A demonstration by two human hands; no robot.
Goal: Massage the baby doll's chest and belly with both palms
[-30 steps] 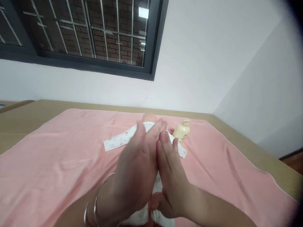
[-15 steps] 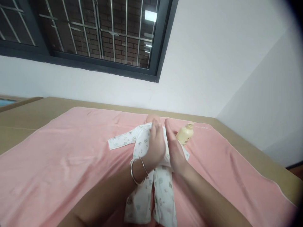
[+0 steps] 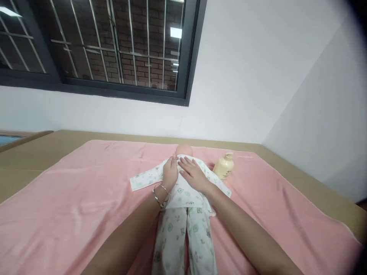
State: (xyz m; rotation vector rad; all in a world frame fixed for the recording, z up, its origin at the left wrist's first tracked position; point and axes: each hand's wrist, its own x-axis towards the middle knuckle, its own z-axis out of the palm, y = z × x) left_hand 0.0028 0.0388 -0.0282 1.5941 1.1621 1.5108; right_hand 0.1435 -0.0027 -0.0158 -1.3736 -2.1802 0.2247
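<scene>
A baby doll [image 3: 184, 149] with a smooth bare head lies stretched out in a white printed top [image 3: 186, 196] and matching printed trousers [image 3: 172, 233]. My right hand [image 3: 195, 175] rests flat on the upper body of the doll, its fingers slightly spread. Beside it, my left hand [image 3: 171, 172] is turned on its edge at the doll's upper body, with the fingers close together and pointing towards the head. Nothing shows in either hand. Two silver bangles [image 3: 159, 195] circle my left wrist. Which way the doll faces I cannot tell.
A pale yellow pump bottle [image 3: 224, 166] leans to the right of the doll's shoulder. Under everything lies a pink cloth [image 3: 94, 191] on a tan surface [image 3: 34, 158]. Behind stand a white wall [image 3: 235, 76] and a dark-framed barred window [image 3: 183, 101].
My hands were raised with palms facing each other above the doll. They have come apart and lowered, the right one now flat on the top. The view has tilted up slightly.
</scene>
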